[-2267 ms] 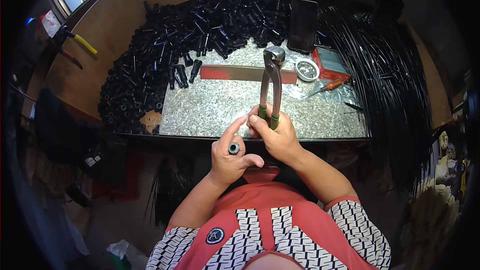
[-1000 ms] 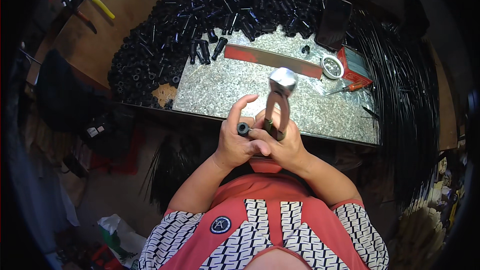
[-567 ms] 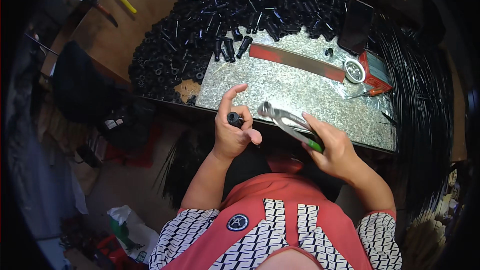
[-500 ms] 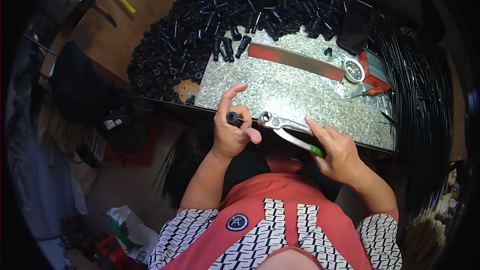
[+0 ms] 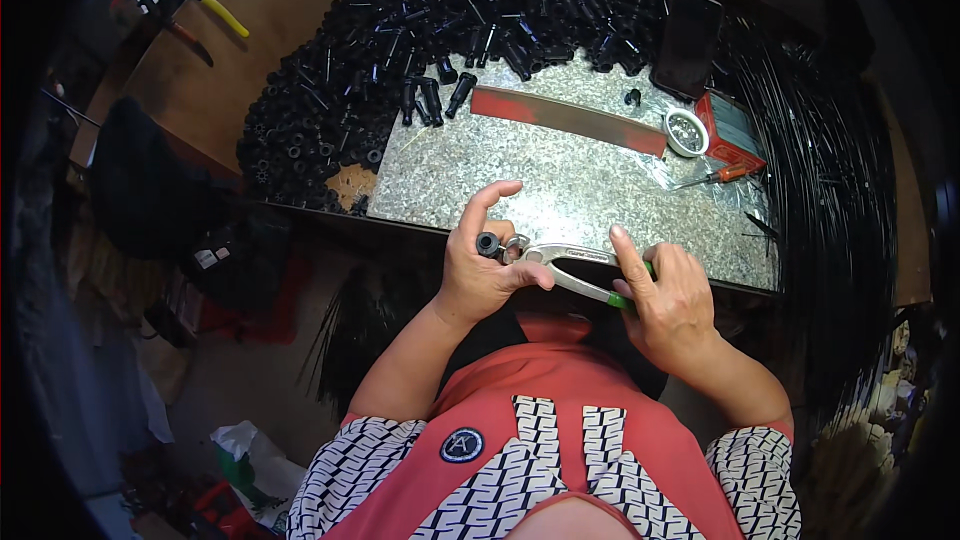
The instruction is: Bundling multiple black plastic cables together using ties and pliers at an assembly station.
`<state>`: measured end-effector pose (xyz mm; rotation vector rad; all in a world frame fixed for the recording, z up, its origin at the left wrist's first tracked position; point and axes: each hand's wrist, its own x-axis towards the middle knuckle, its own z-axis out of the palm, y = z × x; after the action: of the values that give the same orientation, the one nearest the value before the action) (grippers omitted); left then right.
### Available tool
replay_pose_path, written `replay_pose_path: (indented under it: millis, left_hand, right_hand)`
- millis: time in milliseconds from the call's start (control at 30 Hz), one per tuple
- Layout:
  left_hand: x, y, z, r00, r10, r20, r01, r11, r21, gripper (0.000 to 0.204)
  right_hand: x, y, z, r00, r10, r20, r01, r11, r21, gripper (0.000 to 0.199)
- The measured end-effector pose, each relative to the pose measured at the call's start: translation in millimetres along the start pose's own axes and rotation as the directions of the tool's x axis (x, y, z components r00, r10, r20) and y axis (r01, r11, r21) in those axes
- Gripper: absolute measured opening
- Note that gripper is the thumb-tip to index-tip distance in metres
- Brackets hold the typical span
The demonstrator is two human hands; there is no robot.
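Note:
My left hand (image 5: pixel 470 280) holds a small black tubular part (image 5: pixel 488 244) in its curled fingers, the hollow round end showing, while the index finger is raised and bent. In my right hand (image 5: pixel 668 305) is a pair of silver pliers (image 5: pixel 570 252) with green handle grips, its handles spread apart. The pliers' jaws are at the black part, beside my left thumb. Whether the jaws are closed on the part or on something thin at it, I cannot tell. Both hands are just in front of the near edge of a speckled stone slab (image 5: pixel 440 170).
A big heap of black tubular parts (image 5: pixel 500 10) covers the back and left. On the slab lie a red-brown bar (image 5: pixel 565 122), a white cup (image 5: pixel 687 130) of small pieces, a red box (image 5: pixel 738 132) and a screwdriver (image 5: pixel 726 175). Long black rods (image 5: pixel 840 170) line the right side.
The pliers have moved left, up to the black part in my left hand; before, a gap separated them. My left hand has shifted slightly right. The whole view has moved a little.

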<state>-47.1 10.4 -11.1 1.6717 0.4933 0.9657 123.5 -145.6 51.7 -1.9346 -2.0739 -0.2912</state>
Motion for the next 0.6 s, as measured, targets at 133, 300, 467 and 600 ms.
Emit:
replay_pose_path:
  millis: [133,300,467,600]
  left_hand:
    - [-0.5,-1.3,3.5,0.999,0.03,-0.015,-0.03,0.999,0.022,0.096]
    - [-1.9,-1.6,4.6,1.0,-0.005,-0.021,0.005,1.0,0.002,0.095]
    - [-2.0,-3.2,5.0,1.0,-0.004,-0.026,0.004,1.0,0.0,0.095]
    - [-0.9,-3.1,2.8,0.999,-0.01,-0.035,0.01,1.0,0.005,0.097]
  right_hand:
    - [-1.2,3.3,0.4,0.999,-0.022,-0.024,0.02,0.997,-0.075,0.068]
    - [-1.6,4.1,-1.0,0.999,-0.05,-0.011,0.048,0.992,-0.116,0.061]
    - [0.9,3.8,-5.4,0.999,-0.043,0.029,0.045,0.997,-0.066,0.059]
    - [2.7,1.6,-6.1,0.998,-0.02,0.063,0.019,1.0,0.015,0.06]
